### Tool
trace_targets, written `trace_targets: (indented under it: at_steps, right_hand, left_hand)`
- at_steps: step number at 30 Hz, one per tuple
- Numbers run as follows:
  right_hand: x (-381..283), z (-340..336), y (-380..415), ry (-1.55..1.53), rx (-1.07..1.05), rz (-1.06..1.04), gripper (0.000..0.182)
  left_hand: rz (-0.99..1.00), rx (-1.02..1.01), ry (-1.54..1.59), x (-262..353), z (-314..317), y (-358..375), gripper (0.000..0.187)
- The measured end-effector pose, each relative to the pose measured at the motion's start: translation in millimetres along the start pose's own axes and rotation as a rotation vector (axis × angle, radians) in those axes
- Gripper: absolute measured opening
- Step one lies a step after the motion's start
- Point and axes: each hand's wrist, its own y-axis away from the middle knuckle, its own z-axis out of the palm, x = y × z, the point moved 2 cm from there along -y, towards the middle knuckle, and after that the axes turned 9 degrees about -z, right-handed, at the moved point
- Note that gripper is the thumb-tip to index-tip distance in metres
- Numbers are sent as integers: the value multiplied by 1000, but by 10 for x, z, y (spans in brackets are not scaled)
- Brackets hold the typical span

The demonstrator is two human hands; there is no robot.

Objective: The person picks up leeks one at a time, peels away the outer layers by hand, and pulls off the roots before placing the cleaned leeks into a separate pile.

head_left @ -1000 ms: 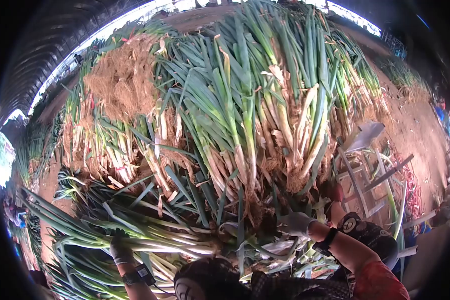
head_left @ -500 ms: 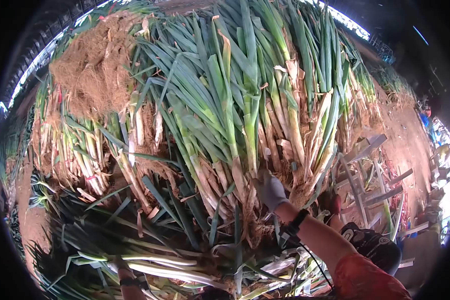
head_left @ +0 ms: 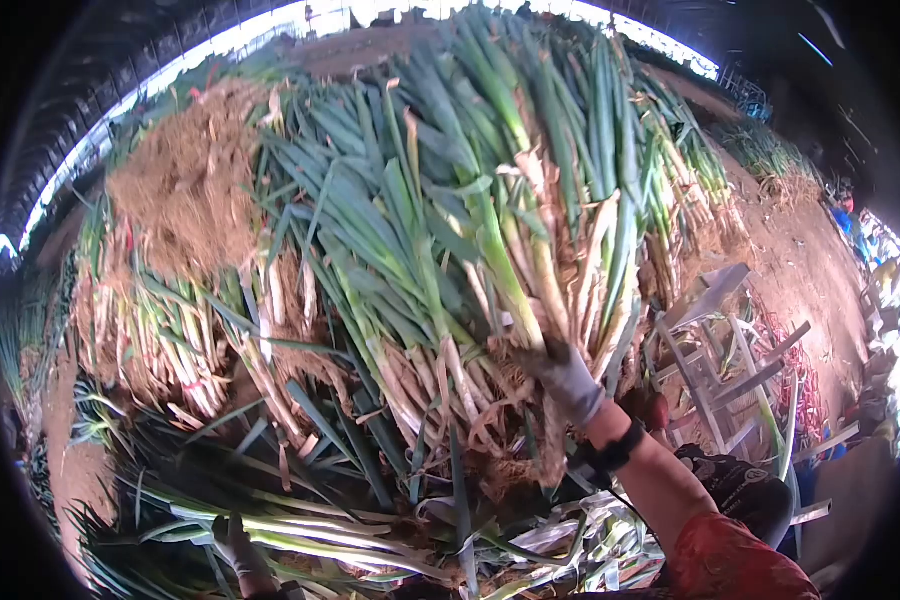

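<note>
My right hand point(head_left: 568, 388), in a pale glove, is closed around the lower stem of a long green onion point(head_left: 498, 262). The onion leans up and left from the hand, and its lower end partly shows under my fingers. Around it stands a large heap of unpeeled green onions point(head_left: 395, 290) with brown outer skins and roots. At the lower left, my gloved left hand point(head_left: 236, 548) is beside several cleaned green onions point(head_left: 320, 530) lying flat. Its fingers look extended and apart, with nothing seen between them.
Root-up bundles point(head_left: 185, 185) lie at the upper left. A metal frame point(head_left: 715, 375) stands to the right, near a person's dark-clothed knee point(head_left: 740, 495). Bare soil point(head_left: 795, 270) runs along the far right. Loose peelings point(head_left: 610, 535) lie at the bottom.
The view has tilted upward. My right hand has shifted slightly right, and the onion in it leans more to the left. My left hand's fingers now show more clearly beside the cleaned onions.
</note>
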Motion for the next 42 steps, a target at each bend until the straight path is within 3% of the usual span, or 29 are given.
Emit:
trace_targets:
  at_steps: [1, 2, 3, 4, 5, 6, 9, 11, 13, 15, 16, 18, 19, 20, 21, 22, 23, 24, 25, 26, 28, 29, 31, 32, 34, 35, 37, 39, 42]
  right_hand:
    - [-131, -78, 180, 27, -49, -43, 30]
    - [-153, -153, 387, -9, -14, -54, 25]
    - [-285, -250, 639, 181, -97, -37, 20]
    - [14, -403, 829, 137, -156, -156, 29]
    - [-320, -370, 1133, -115, -116, -74, 28]
    - [-462, -418, 1398, -156, -88, 51, 28]
    - [-644, -543, 2081, -219, -97, 49, 39]
    - [-972, -560, 2438, -171, -80, -21, 46]
    - [-1152, -713, 2738, -223, -123, -138, 48]
    - [-1189, -813, 2984, -34, -252, -51, 49]
    - [-1108, -881, 3115, 40, -247, -19, 47]
    - [-852, -869, 3278, -8, -263, -132, 45]
    - [-805, -860, 3334, -54, -275, -237, 43]
    - [-975, -864, 3403, -58, -377, -9, 42]
    - [-994, -915, 3403, -68, -376, -16, 42]
    - [-996, -984, 3422, 131, -391, -153, 48]
    - [-1047, -1040, 3404, 336, -405, -289, 55]
    - [-1162, -1122, 3304, 498, -338, -393, 65]
    - [-1305, -1152, 3181, 568, -211, -390, 66]
    - [-1462, -1132, 3040, 637, -80, -383, 66]
    - [-1638, -991, 2730, 642, -18, -403, 65]
    - [-1720, -872, 2578, 503, 63, -534, 53]
    - [-1761, -743, 2321, 270, -103, -283, 47]
    - [-1746, -673, 2314, 272, -101, -287, 47]
    - [-1633, -553, 2419, 316, 181, -459, 28]
    - [-1490, -513, 2462, 315, 172, -444, 28]
    - [-1219, -522, 2569, -2, 242, -343, 25]
    - [-1153, -586, 2785, 37, 235, -311, 23]
    - [-995, -839, 3125, -137, 6, -159, 26]
  left_hand:
    - [-91, -192, -109, 463, 126, 283, 33]
    - [14, -226, -44, 893, 311, 651, 28]
    - [37, -228, -33, 1195, 405, 849, 28]
    - [172, -414, 2, 1471, 494, 1035, 27]
    - [307, -602, 30, 1765, 586, 1269, 27]
    - [352, -662, -24, 2106, 694, 1610, 26]
    - [411, -913, -100, 2799, 983, 2608, 23]
    - [584, -1020, -298, 3017, 1198, 3180, 23]
    - [484, -1173, -366, 3093, 1397, 3662, 24]
    - [248, -1296, -338, 2957, 1652, 3906, 32]
    - [262, -1291, -341, 2858, 1789, 3964, 32]
    - [-55, -1541, 170, 2656, 1992, 4060, 46]
    - [-104, -1541, 273, 2631, 1999, 4103, 58]
    - [-87, -1506, 360, 2572, 2019, 4105, 55]
    - [-74, -1472, 442, 2497, 2019, 4106, 51]
    - [-71, -1471, 431, 2493, 1963, 4210, 51]
    - [54, -1372, 374, 2513, 1865, 4354, 37]
    - [171, -1270, 319, 2522, 1753, 4536, 23]
    - [156, -1174, 344, 2584, 1651, 4812, 17]
    - [226, -1170, 321, 2464, 1677, 4812, 17]
    - [297, -1174, 295, 2335, 1740, 4807, 16]
    - [311, -1157, 274, 2324, 1753, 4820, 17]
    - [331, -1140, 258, 2322, 1766, 4829, 18]
    - [307, -1080, 277, 2316, 1766, 4807, 19]
    - [270, -1015, 294, 2257, 1798, 4775, 20]
    - [294, -1021, 372, 2183, 1807, 4762, 20]
    - [296, -1020, 431, 2002, 1803, 4662, 20]
    - [216, -943, 383, 1830, 1847, 4491, 19]
    - [134, -874, 376, 1754, 1849, 4364, 19]
